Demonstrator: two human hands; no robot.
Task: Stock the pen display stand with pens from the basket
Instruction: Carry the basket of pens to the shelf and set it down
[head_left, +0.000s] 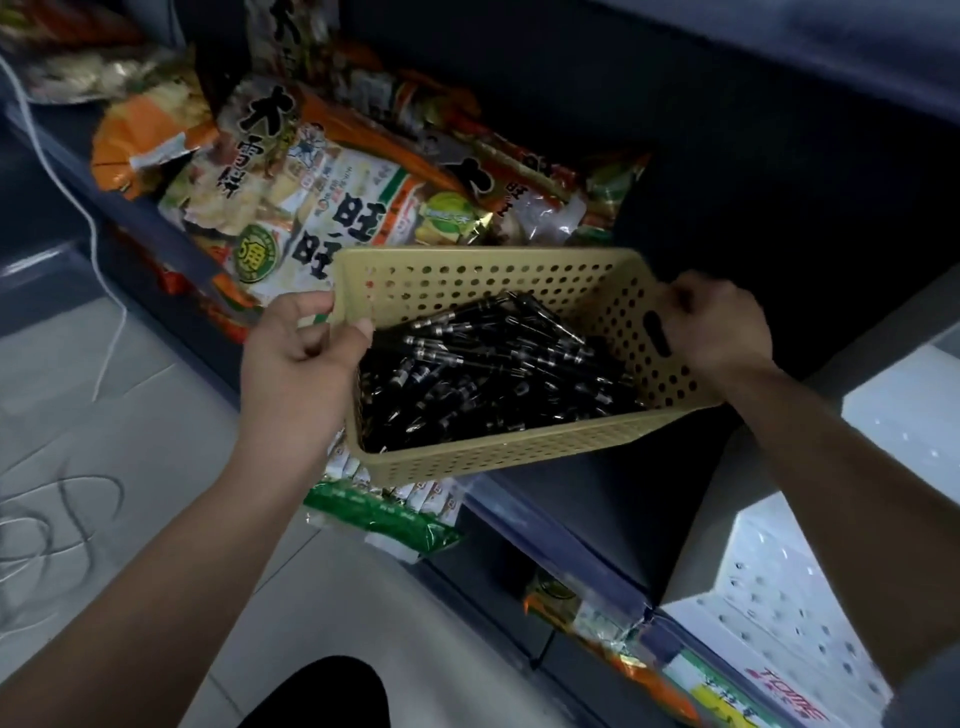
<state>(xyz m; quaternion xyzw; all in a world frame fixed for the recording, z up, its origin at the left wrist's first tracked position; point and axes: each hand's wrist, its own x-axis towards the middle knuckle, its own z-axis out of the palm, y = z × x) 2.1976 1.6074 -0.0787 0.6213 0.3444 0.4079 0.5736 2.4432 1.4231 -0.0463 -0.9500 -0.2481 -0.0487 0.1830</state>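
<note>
A tan perforated plastic basket (467, 283) hangs tilted in the middle of the view, over the edge of a dark shelf. Several black pens (493, 374) lie piled inside it. My left hand (298, 358) grips the basket's left end, thumb over the rim. My right hand (714, 325) grips the right end next to the oval handle slot. No pen display stand shows in this view.
Large snack bags (291, 208) fill the dark shelf behind the basket. More packets (384, 512) lie on the shelf below. A white perforated shelf panel (779, 597) stands at the lower right. A white cable (98, 244) hangs at the left above the pale tiled floor (104, 415).
</note>
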